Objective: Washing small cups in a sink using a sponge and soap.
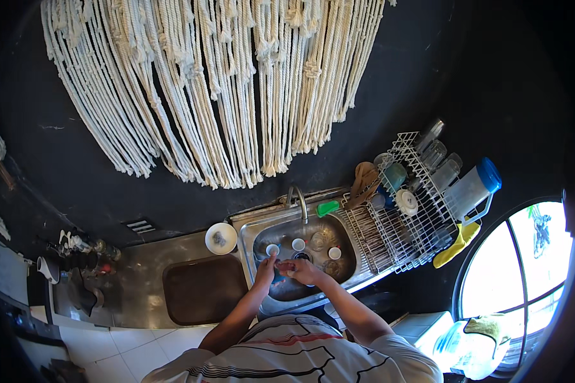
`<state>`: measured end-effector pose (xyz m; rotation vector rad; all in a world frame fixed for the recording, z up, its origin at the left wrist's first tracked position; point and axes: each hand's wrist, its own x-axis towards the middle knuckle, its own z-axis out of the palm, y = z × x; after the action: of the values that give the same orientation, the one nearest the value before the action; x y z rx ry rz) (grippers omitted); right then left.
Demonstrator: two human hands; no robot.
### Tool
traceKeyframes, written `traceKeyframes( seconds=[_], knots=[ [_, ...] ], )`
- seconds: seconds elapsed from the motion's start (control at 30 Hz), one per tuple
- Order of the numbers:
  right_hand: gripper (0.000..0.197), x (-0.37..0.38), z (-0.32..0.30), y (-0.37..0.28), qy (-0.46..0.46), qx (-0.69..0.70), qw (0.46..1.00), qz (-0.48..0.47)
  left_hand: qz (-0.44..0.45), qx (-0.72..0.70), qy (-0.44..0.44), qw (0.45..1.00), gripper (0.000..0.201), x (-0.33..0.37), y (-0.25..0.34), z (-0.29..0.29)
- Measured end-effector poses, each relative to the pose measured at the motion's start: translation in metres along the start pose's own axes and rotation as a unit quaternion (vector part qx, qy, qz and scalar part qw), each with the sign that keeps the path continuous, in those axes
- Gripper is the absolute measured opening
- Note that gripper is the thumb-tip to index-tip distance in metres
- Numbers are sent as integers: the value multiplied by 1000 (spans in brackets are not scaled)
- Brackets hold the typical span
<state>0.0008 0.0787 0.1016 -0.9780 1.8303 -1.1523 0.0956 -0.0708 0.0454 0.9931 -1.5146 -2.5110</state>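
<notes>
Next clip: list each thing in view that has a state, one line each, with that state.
left hand: over the sink, grip unclear
right hand: over the sink, fingers curled, contents unclear
sink: holds several small cups
faucet: no water stream visible
dish rack: loaded with cups, glasses and a pitcher
brown tray: lying flat on the counter

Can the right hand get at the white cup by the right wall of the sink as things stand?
Probably yes. The right hand is already over the sink, and the white cup stands just beyond it with nothing visible between them.
</notes>
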Motion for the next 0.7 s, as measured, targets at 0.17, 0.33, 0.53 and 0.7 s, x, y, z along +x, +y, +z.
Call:
traceKeyframes(
  seconds=[0.17,0.33,0.53,0.7],
  knots=[
    [39,-8,-9,-21,-22,-63,998,19,28,88,0,996,53,-4,19,13],
    [53,-20,-20,11,4,-88,996,-6,76,315,22,946,63,13,1,35],
    [39,-38,-57,55,10,-22,1000,-5,101,309,27,945,65,10,13,89],
    [42,-62,-101,11,20,95,995,-31,58,130,-20,990,61,0,20,120]
  ],
)
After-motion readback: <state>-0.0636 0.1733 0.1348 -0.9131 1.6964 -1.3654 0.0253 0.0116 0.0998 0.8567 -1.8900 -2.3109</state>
